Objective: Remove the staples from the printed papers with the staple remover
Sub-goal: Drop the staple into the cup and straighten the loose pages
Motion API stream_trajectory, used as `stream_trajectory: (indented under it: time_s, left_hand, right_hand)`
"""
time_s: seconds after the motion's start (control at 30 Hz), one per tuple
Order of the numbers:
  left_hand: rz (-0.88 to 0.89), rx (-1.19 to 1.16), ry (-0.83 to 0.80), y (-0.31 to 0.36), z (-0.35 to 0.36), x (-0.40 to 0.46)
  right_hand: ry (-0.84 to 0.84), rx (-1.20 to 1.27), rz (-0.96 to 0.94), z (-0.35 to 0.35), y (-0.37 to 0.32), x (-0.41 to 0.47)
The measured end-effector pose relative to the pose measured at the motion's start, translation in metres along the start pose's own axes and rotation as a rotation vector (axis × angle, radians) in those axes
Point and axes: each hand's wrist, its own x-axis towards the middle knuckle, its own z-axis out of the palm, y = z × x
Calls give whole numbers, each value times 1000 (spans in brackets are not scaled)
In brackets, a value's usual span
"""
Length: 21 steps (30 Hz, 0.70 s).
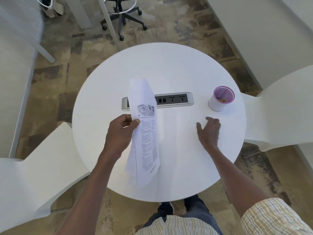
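A: Where are the papers [145,133]?

B: Lifted off the round table [169,68], held over its near half. The left hand [121,131] pinches them at their left edge, thumb and fingers closed on the sheets.

A: How will they handle?

B: Light and floppy, I'd judge; both ends curl and droop away from the pinch. Better to grip close to the stapled corner, though I can't make out a staple.

A: The other hand?

B: The right hand [209,131] is spread, empty, low over the table near a purple-rimmed cup [220,99]. No staple remover shows.
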Motion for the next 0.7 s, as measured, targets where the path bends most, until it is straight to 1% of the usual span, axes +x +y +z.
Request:
stream_trajectory:
  time_s: [0.03, 0.07, 0.17, 0.23, 0.27, 0.3, 0.33, 0.37, 0.43, 0.57, 0.7]
  left_hand:
    - [5, -22, -30, -1, -3, 0]
    - [12, -40, -57, -3, -8, 1]
    - [15, -140, -132, -13, -20, 5]
    - [-2, -220, -154, -24, -27, 11]
    - [-12, -245, -145, -31, -30, 14]
    - [-23, -253, -121, -38, -34, 18]
    - [-34, -242, -83, -46, -38, 22]
    - [-47, -212, -41, -56, -41, 26]
    - [-88, -104, 51, -77, -45, 35]
    - [-168, 67, 161, -114, -37, 52]
    - [-201, 257, 264, -139, -22, 67]
  right_hand:
    - [-51, 171, -8, 3, -14, -6]
    - [-148, 322, 15, 6, -31, -13]
    - [-607, 682, 136, 16, -73, -41]
    - [-893, 890, 219, 26, -83, -55]
    - [-983, 958, 228, 30, -84, -60]
    - [-1030, 1017, 244, 34, -84, -63]
    - [-1045, 1062, 269, 38, -83, -65]
    - [-1026, 1085, 293, 40, -83, -66]
    - [-912, 1037, 307, 43, -81, -66]
    - [-626, 649, 242, 46, -83, -63]
    - [-477, 425, 156, 56, -87, -60]
